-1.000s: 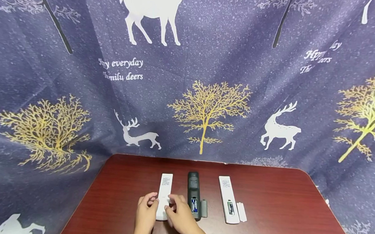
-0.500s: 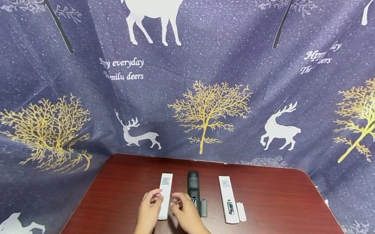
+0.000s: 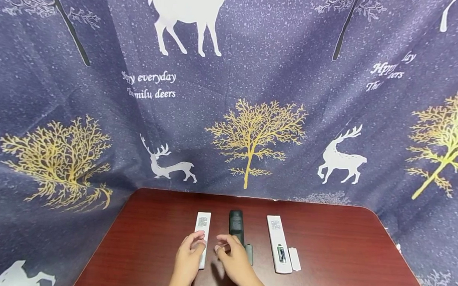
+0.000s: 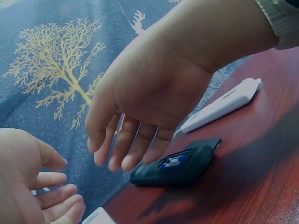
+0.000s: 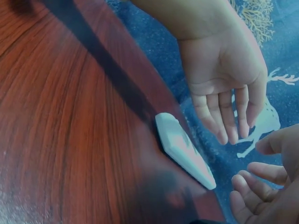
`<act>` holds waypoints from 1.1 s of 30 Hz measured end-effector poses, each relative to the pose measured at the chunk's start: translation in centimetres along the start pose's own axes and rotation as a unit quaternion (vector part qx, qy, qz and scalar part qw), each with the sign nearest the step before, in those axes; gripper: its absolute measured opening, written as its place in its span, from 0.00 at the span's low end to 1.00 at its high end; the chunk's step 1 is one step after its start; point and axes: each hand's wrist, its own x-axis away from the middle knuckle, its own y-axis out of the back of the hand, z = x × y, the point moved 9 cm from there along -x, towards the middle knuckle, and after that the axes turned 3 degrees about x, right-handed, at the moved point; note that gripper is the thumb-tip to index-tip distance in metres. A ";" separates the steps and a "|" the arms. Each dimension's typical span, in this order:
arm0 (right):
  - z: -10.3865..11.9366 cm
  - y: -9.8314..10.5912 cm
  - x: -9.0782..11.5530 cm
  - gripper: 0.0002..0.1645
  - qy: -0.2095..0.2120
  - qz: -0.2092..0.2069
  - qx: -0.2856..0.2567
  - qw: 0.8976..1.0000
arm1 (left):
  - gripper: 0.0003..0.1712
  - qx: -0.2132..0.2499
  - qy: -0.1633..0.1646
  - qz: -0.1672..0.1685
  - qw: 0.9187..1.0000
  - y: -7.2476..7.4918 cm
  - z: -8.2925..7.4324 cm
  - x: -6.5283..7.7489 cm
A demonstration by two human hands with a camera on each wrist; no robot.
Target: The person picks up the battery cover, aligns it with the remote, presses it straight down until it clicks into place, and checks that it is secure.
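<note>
Worktop, head view: the dark red worktop (image 3: 336, 243) carries three remotes side by side, long axes running away from the person.
Left white remote, head view: the left white remote (image 3: 203, 222) lies partly behind the left hand (image 3: 188, 257); its far end points beyond the fingers, and the left hand is the nearer one.
Black remote, head view: the black remote (image 3: 236, 222) runs forward from under the outline of the right hand (image 3: 234, 258), which is nearer to it and hides its lower part; the grey cover (image 3: 249, 254) is just beside, to the right.
Right white remote, head view: the right white remote (image 3: 275, 236), far end slanting slightly left, shows a battery (image 3: 282, 253), with the white cover (image 3: 294, 259) next to it; it is well apart from the left hand.
Right hand, left wrist view: fingers loosely bent and parted, holding nothing; they overlap the near side of the black remote, whose blue batteries (image 4: 173, 161) lie exposed, and contact cannot be told.
Left hand, right wrist view: fingers relaxed, slightly curved, thumb apart, holding nothing; the left white remote lies on the worktop, visibly apart from the fingertips in this view.
</note>
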 end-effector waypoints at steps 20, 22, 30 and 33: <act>-1.5 2.3 0.1 0.20 -0.025 -0.028 0.010 0.999 | 0.25 0.033 -0.005 0.084 0.996 -2.7 0.3 0.8; -1.8 2.5 0.1 0.21 -0.030 -0.032 0.012 0.999 | 0.26 0.024 -0.006 0.091 0.996 -2.9 0.4 1.0; -2.6 3.7 0.3 0.23 -0.040 -0.047 0.024 0.998 | 0.27 0.021 -0.006 0.126 0.992 -3.9 0.6 1.4; -2.8 4.2 0.4 0.23 -0.038 -0.060 0.038 0.997 | 0.27 0.022 -0.008 0.128 0.991 -4.0 0.5 1.5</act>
